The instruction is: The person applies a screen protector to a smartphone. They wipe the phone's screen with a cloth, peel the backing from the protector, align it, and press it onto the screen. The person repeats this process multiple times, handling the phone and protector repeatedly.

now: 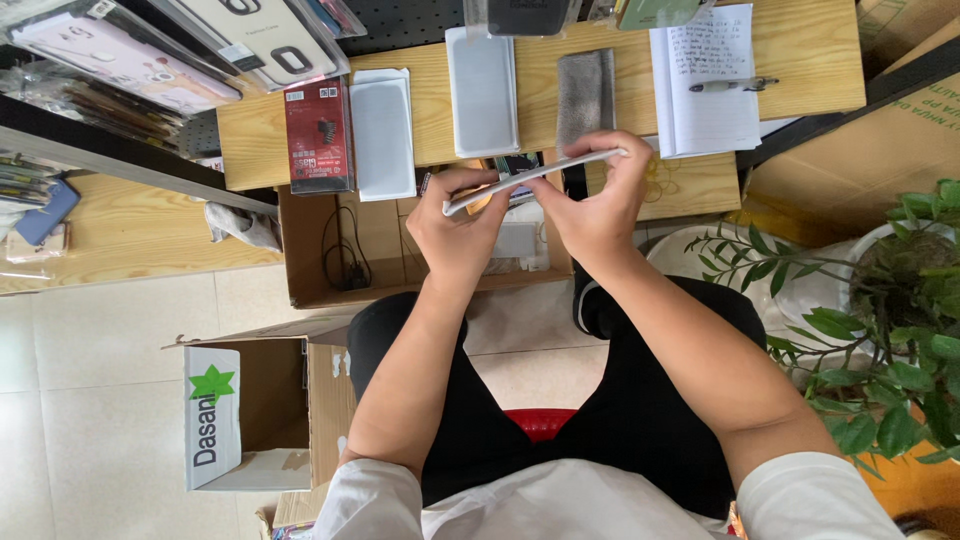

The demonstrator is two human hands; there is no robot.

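Both hands pinch a thin white phone-size slab [535,178] edge-on above the lap, left hand [455,225] at its 8 o'clock end, right hand [595,205] at 2 o'clock, w/ grey cloth [585,95] & white boxes [482,90] untouched on desk [800,60] at 12.

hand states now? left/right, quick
Left hand: closed on the lower end of the thin white flat panel.
Right hand: closed on the same panel's upper end, fingertips pinching its edge.
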